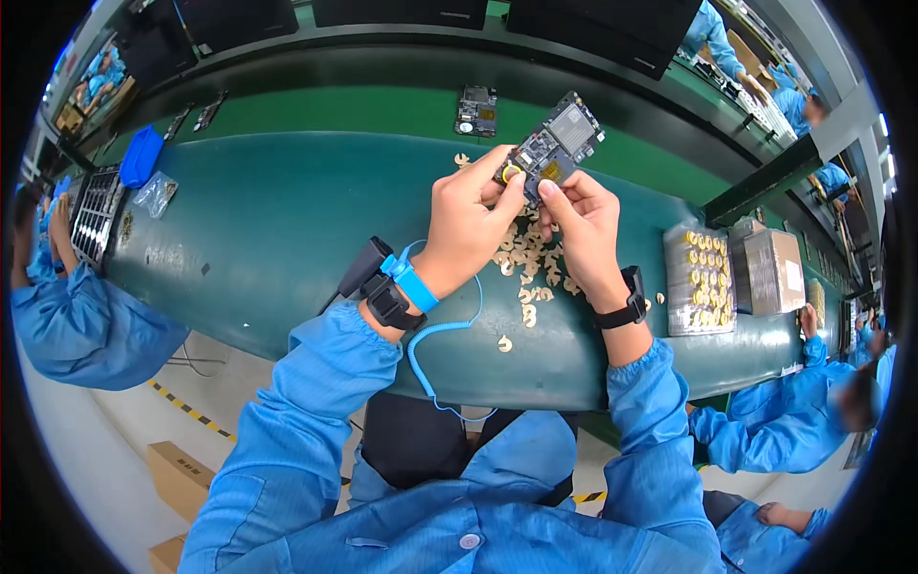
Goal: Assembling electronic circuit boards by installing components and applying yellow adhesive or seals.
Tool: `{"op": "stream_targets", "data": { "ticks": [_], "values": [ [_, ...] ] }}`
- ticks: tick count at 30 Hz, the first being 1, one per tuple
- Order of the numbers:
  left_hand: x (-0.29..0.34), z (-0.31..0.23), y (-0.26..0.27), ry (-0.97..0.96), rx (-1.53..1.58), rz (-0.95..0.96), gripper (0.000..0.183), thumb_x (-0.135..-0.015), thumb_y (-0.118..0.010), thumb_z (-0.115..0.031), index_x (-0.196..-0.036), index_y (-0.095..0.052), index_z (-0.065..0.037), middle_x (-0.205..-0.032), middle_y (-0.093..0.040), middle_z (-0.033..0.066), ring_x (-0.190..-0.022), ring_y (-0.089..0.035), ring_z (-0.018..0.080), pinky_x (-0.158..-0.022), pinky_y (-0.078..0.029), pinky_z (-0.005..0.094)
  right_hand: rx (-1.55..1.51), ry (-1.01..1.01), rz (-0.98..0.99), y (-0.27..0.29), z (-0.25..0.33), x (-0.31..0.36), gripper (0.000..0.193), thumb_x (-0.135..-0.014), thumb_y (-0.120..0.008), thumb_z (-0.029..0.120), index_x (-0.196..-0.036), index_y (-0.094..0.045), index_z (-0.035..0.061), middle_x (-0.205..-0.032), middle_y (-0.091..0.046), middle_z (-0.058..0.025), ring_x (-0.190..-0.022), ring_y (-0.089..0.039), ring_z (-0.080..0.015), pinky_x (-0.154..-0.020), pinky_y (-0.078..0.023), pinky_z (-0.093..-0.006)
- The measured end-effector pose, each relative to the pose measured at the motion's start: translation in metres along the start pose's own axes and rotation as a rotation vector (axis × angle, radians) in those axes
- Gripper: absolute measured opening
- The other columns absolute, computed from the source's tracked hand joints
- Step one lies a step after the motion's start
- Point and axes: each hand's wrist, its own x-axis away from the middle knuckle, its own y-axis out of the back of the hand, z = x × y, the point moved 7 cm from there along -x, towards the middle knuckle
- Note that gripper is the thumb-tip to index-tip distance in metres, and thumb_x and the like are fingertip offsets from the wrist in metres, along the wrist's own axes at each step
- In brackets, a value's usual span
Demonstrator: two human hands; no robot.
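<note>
A circuit board (572,129) is held up, tilted, between my two hands above the table. My left hand (470,209) grips its left end, the thumb pressed by a small round yellow part (511,174) on the board. My right hand (585,222) pinches the lower edge, thumb on top; its other fingers are partly hidden. Below them, many small pale C-shaped pieces (526,251) lie scattered. One such piece (505,343) sits apart, nearer to me. A blue wrist strap (411,280) with a coiled cord (430,331) circles my left wrist.
A clear tray (678,277) of round yellow parts stands right, beside a wrapped box (773,273). Another circuit board (476,110) lies on the green belt (382,110) beyond the table (287,210). At far left are a blue bin (142,156) and clear bag (156,195). Co-workers sit both sides.
</note>
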Motion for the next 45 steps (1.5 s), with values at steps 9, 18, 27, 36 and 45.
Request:
{"op": "stream_targets", "data": {
  "ticks": [9, 18, 27, 36, 45],
  "values": [
    [-0.004, 0.001, 0.001, -0.069, 0.194, -0.051, 0.034, -0.101, -0.063, -0.002, -0.133, -0.059, 0.010, -0.093, -0.073, 0.0076, -0.076, -0.063, 0.0033, -0.062, -0.052, 0.0232, 0.003, 0.022, 0.012, -0.001, -0.002, -0.005, 0.012, -0.101, -0.070, 0.011, -0.095, -0.065, 0.0017, -0.075, -0.065, -0.0005, -0.063, -0.057, -0.0053, -0.055, -0.047, -0.0222],
    [-0.010, 0.041, 0.028, 0.168, -0.156, -0.095, 0.035, -0.098, -0.062, -0.004, -0.130, -0.058, 0.009, -0.105, -0.073, 0.0172, -0.084, -0.075, 0.0199, -0.070, -0.058, 0.0300, 0.376, -0.218, -0.090, 0.070, -0.023, -0.054, 0.024, -0.103, -0.066, 0.019, -0.084, -0.063, 0.0051, -0.068, -0.058, 0.0012, -0.057, -0.052, -0.0080, -0.054, -0.042, -0.0230],
    [-0.008, 0.037, 0.037, 0.176, -0.418, -0.173, 0.021, -0.087, -0.064, -0.005, -0.104, -0.070, 0.007, -0.082, -0.074, 0.0216, -0.072, -0.074, 0.0348, -0.068, -0.057, 0.0412, 1.611, 0.147, -0.430, 0.117, -0.015, -0.137, 0.033, -0.089, -0.077, 0.023, -0.113, -0.072, 0.0009, -0.099, -0.072, -0.0253, -0.099, -0.070, -0.0416, -0.089, -0.057, -0.0473],
    [-0.011, 0.065, 0.040, 0.144, -0.368, -0.151, 0.022, -0.101, -0.057, -0.009, -0.109, -0.070, 0.007, -0.078, -0.074, 0.0164, -0.060, -0.071, 0.0193, -0.053, -0.055, 0.0334, 1.262, 0.097, -0.305, -0.046, -0.055, -0.150, 0.057, -0.078, -0.082, 0.022, -0.129, -0.063, 0.0051, -0.121, -0.067, -0.0243, -0.116, -0.063, -0.0455, -0.098, -0.052, -0.0552],
    [-0.013, 0.051, 0.037, 0.340, 0.086, -0.206, 0.046, -0.105, -0.063, -0.018, -0.134, -0.055, 0.017, -0.107, -0.073, 0.0200, -0.082, -0.075, 0.0218, -0.064, -0.060, 0.0313, -0.135, -0.055, -0.219, -0.041, -0.039, -0.110, 0.053, -0.084, -0.071, -0.011, -0.132, -0.054, 0.0014, -0.102, -0.065, -0.0116, -0.095, -0.067, -0.0201, -0.076, -0.056, -0.0339]
  ]
}}
